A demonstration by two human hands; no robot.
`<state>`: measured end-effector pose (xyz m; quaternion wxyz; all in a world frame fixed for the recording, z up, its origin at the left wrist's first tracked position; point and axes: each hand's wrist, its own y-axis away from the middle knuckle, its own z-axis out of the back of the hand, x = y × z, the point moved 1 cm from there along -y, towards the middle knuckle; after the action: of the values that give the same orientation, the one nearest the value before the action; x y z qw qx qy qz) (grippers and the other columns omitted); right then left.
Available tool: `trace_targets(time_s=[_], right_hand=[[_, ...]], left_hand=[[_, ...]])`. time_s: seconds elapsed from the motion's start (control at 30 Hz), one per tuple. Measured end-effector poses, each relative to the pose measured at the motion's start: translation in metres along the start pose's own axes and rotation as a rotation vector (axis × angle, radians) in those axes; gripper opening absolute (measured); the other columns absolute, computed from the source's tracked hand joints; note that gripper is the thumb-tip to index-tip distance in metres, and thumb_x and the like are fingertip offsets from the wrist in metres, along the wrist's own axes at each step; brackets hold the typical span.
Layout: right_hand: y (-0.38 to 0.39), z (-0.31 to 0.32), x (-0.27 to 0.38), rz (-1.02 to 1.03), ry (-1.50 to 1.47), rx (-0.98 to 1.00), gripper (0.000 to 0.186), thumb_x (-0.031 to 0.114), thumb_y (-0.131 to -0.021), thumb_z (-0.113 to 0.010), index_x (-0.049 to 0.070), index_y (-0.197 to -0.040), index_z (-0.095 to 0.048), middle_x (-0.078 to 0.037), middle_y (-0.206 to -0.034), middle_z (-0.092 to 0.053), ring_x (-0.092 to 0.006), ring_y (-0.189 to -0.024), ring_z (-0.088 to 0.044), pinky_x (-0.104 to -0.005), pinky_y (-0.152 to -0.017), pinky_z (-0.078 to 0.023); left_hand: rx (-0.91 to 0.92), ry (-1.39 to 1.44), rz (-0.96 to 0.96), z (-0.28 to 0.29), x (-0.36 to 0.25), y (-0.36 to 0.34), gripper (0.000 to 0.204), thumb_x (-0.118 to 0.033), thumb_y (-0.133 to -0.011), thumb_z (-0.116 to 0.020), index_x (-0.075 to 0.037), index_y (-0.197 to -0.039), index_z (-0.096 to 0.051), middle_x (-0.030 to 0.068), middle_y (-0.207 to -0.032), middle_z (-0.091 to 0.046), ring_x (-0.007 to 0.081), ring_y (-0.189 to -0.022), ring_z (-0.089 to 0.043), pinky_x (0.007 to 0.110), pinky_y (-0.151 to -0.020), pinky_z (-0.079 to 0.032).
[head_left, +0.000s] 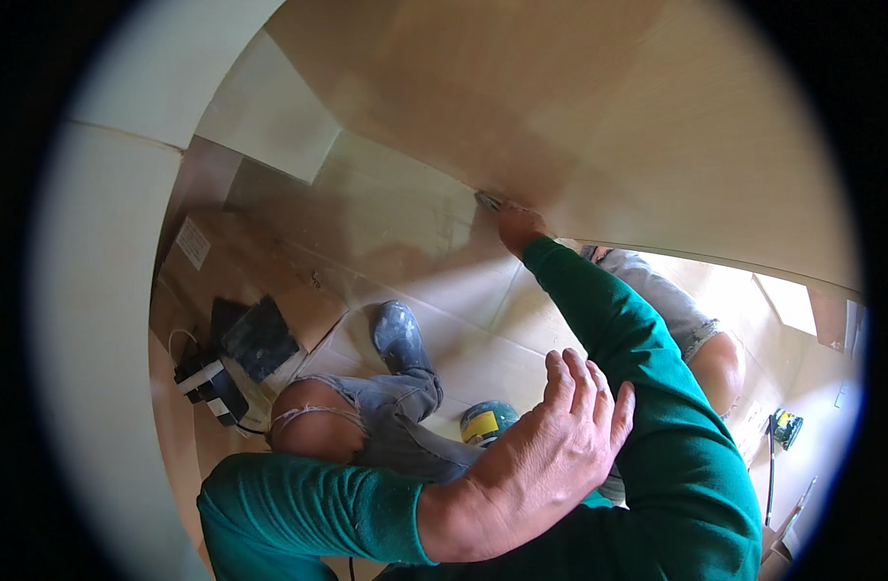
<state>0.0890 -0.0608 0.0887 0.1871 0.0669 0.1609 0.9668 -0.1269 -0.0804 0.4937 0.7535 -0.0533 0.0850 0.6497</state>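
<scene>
My right hand (pixel 521 229), at the end of an outstretched green sleeve, is closed around a small tool with a grey metal tip (pixel 488 200). The tip is at the lower edge of a large light wooden panel (pixel 580 116), close to the floor; its exact kind is too small to make out. My left hand (pixel 565 431) is bent across in front of me, its fingers stretched out and holding nothing. It lies over or close to my right sleeve; whether it touches is unclear. Partly hidden behind it stands a dark green tub with a yellow label (pixel 483 424).
Tiles cover the floor (pixel 444 290). To the left are a cardboard box (pixel 207 252), a dark square pad (pixel 260 339) and a black-and-white device with a cord (pixel 212 390). My boot (pixel 400 334) is near the middle. Another small tub (pixel 785 428) stands right, beside a black rod.
</scene>
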Motion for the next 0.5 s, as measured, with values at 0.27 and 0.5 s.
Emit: trace_targets(time_s=[0.27, 0.5], right_hand=[[-0.013, 0.012, 0.014, 0.01, -0.004, -0.041, 0.025, 0.015, -0.096, -0.044, -0.002, -0.11, -0.057, -0.019, -0.096, -0.074, -0.0371, -0.086, -0.074, -0.0478, -0.075, -0.059], [-0.003, 0.012, 0.004, -0.049, 0.002, 0.08, 0.028, 0.018, -0.096, -0.046, -0.003, -0.111, -0.058, -0.021, -0.097, -0.073, -0.0365, -0.088, -0.074, -0.0464, -0.078, -0.058]], left_hand=[[0.061, -0.064, -0.07, -0.002, -0.01, -0.002, 0.047, -0.022, -0.094, -0.051, 0.006, -0.131, -0.057, 0.0237, -0.118, -0.065, 0.0358, -0.113, -0.061, 0.048, -0.101, -0.045], [0.058, -0.015, -0.023, -0.005, 0.0, 0.002, 0.045, -0.02, -0.094, -0.05, 0.008, -0.128, -0.058, 0.0244, -0.116, -0.065, 0.0376, -0.113, -0.06, 0.048, -0.101, -0.045]])
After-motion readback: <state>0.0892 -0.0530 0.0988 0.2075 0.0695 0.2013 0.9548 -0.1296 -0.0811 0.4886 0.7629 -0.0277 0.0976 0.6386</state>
